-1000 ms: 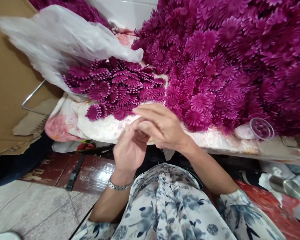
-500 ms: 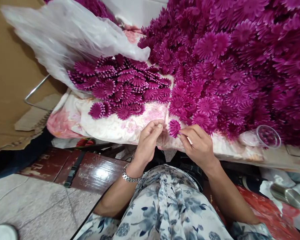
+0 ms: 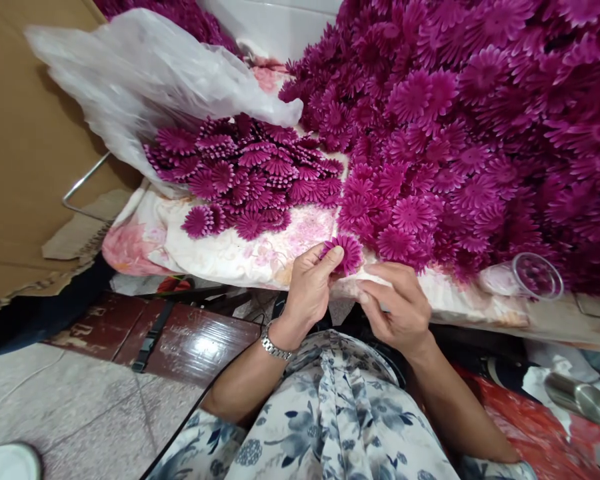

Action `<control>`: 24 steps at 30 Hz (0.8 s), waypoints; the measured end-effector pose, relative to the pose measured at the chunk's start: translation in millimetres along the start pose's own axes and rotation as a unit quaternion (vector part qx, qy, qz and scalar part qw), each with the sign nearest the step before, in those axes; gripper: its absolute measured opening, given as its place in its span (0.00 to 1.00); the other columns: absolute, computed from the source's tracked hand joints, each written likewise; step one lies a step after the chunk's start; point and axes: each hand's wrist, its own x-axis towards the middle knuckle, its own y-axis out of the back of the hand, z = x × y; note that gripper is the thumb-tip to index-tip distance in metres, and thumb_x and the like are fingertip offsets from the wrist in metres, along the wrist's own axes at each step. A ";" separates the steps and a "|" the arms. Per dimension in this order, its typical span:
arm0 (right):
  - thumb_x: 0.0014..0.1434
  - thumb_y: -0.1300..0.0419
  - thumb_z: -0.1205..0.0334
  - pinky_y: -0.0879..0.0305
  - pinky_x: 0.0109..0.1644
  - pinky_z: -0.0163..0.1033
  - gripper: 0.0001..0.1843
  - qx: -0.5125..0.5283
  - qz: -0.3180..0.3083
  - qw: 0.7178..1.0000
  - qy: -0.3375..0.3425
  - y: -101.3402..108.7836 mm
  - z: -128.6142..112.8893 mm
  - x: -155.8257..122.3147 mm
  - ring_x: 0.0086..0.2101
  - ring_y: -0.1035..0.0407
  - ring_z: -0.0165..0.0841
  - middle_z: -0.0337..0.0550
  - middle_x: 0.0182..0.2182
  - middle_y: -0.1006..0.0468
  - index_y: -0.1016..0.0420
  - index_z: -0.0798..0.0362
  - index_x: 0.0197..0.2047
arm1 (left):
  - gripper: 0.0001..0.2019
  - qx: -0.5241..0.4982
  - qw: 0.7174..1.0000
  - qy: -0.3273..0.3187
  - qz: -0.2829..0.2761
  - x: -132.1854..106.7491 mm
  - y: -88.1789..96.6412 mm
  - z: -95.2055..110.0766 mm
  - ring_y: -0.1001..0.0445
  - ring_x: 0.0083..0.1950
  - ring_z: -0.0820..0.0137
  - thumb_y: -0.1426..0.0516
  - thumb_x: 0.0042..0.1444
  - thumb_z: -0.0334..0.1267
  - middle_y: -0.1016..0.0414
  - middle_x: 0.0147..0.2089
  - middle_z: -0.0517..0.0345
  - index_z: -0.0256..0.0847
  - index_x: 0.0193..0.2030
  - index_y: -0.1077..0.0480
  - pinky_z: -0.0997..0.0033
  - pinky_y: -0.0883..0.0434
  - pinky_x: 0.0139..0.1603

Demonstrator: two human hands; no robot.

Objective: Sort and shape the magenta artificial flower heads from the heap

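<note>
My left hand (image 3: 311, 283) is closed on a purple artificial flower layer (image 3: 349, 255), its thumb pressed over the left part of the many-petalled disc. The flower is held just above the front edge of the cloth-covered table. To the right of it, my right hand (image 3: 399, 303) is apart from the flower. Its fingers are loosely bent and spread, and I see nothing held in them. Beyond both hands lie a smaller pile of nested flower layers (image 3: 253, 177) on the left and a large heap of loose flower layers (image 3: 460, 147) on the right.
A crumpled translucent plastic bag (image 3: 165, 77) overlaps the smaller pile. A cardboard box (image 3: 25, 167) stands at the left. On the right front edge a clear plastic cup (image 3: 535, 275) lies on its side. The floral cloth (image 3: 220, 257) covers the table.
The purple flower has passed from my right hand's fingertips into my left hand, which has moved slightly right. My right hand has let go and lowered a little.
</note>
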 end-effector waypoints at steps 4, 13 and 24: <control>0.57 0.42 0.67 0.29 0.41 0.41 0.10 0.030 0.035 0.994 -0.102 1.8 0.5 8.2 0.37 0.30 0.33 0.46 0.36 0.26 0.29 0.52 0.44 | 0.08 0.035 0.999 0.009 -0.039 -5.4 -0.3 -3.5 0.32 0.26 0.77 0.34 0.42 0.37 0.28 0.24 0.63 0.35 0.26 0.27 0.77 0.34 0.30; 0.56 0.41 0.66 0.29 0.39 0.42 0.05 -0.021 0.019 0.994 -0.104 -2.3 3.4 2.3 0.36 0.31 0.34 0.47 0.33 0.27 0.29 0.55 0.39 | 0.10 0.024 1.000 0.001 -0.015 -6.5 -7.1 -11.6 0.31 0.26 0.77 0.33 0.37 0.34 0.26 0.25 0.62 0.37 0.27 0.27 0.77 0.33 0.30; 0.65 0.67 0.46 0.54 0.65 0.55 0.30 -0.035 0.004 0.997 -0.073 -28.4 -4.1 29.2 0.58 0.41 0.40 0.49 0.55 0.31 0.40 0.51 0.60 | 0.10 -0.045 0.992 0.090 -0.071 -21.8 -18.4 -14.3 0.29 0.52 0.61 0.39 0.47 0.45 0.24 0.35 0.56 0.40 0.27 0.26 0.61 0.32 0.55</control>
